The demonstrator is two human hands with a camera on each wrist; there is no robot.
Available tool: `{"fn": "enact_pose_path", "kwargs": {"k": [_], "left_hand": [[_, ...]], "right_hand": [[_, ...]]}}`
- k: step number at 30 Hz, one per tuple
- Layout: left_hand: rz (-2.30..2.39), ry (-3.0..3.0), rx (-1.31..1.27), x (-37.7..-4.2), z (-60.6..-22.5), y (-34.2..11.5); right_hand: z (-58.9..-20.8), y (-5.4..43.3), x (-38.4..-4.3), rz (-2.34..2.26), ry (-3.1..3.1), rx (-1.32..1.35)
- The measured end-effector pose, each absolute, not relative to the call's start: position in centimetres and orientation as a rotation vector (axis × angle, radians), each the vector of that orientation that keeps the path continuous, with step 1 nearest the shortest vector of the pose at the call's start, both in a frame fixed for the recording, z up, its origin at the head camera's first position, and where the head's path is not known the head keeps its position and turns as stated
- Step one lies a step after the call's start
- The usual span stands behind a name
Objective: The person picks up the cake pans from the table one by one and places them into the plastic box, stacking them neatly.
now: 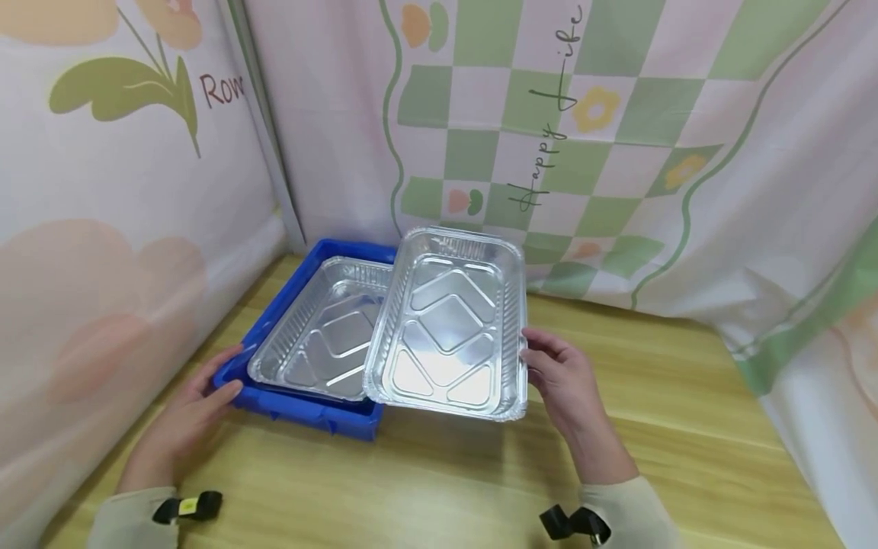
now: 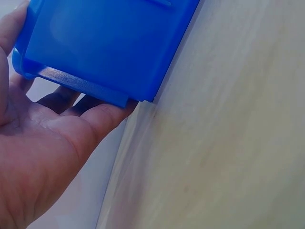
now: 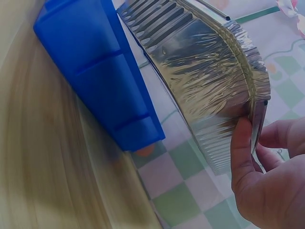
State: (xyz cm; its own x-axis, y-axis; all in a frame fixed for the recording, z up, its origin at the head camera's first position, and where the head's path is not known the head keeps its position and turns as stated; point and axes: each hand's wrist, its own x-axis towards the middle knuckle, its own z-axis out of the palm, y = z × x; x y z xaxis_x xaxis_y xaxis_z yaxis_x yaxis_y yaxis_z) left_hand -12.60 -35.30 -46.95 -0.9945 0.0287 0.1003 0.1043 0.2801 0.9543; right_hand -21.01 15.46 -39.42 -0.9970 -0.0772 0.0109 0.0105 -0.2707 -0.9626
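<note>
My right hand (image 1: pixel 569 385) pinches the right rim of a rectangular aluminium foil tray (image 1: pixel 447 324), thumb on one side of the rim and fingers on the other. The tray is held above the table, tilted, with its left edge overlapping the blue plastic bin (image 1: pixel 298 406). Inside that bin lies another foil tray (image 1: pixel 343 328), its right part hidden by the lifted one. At the bin's near left corner my left hand (image 1: pixel 185 419) grips the edge; in the left wrist view its fingers curl round the blue rim. Both trays look bare inside.
The bin stands on a wood-grain table (image 1: pixel 446 488), close to the left cloth wall (image 1: pixel 137 229). A patterned curtain (image 1: pixel 480 99) hangs along the table's back edge. Black straps with small devices (image 1: pixel 576 524) are on both wrists.
</note>
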Motion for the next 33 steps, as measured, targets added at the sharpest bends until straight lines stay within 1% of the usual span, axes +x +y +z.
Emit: {"fn": "enact_pose_path", "kwargs": {"k": [18,33], "left_hand": [[-1.904,-2.440,-0.203,-13.9,-47.5,-33.2],[-1.841,-2.469,-0.190,-13.8,-47.7,-33.5]], "right_hand": [[-39.3,15.0,-21.0,-2.454,1.879,-0.090],[-39.7,10.5,-22.3,-2.451,1.869,-0.112]]}}
